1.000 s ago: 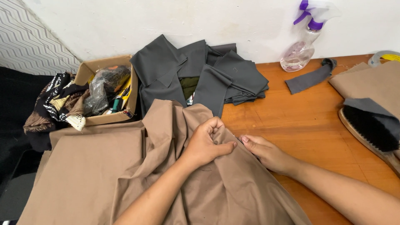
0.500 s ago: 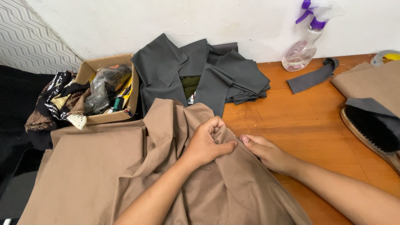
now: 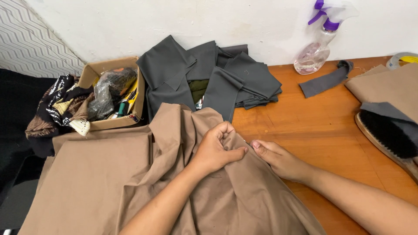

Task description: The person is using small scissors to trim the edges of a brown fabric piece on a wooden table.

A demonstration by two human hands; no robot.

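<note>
A large piece of tan-brown fabric [image 3: 109, 182] lies bunched across the wooden table [image 3: 331, 126] in front of me. My left hand [image 3: 215, 148] is curled shut on a raised fold of this fabric near its top edge. My right hand [image 3: 278, 159] rests flat on the fabric's right edge, fingertips pointing left and almost touching the left thumb. Both forearms come in from the bottom of the view.
A pile of dark grey cloth pieces [image 3: 204, 74] lies against the wall behind. A cardboard box [image 3: 111, 93] of tools and bags stands at left. A spray bottle [image 3: 315, 48], a grey strip [image 3: 324, 80], more tan cloth [image 3: 387, 85] and a brush [image 3: 385, 135] are at right.
</note>
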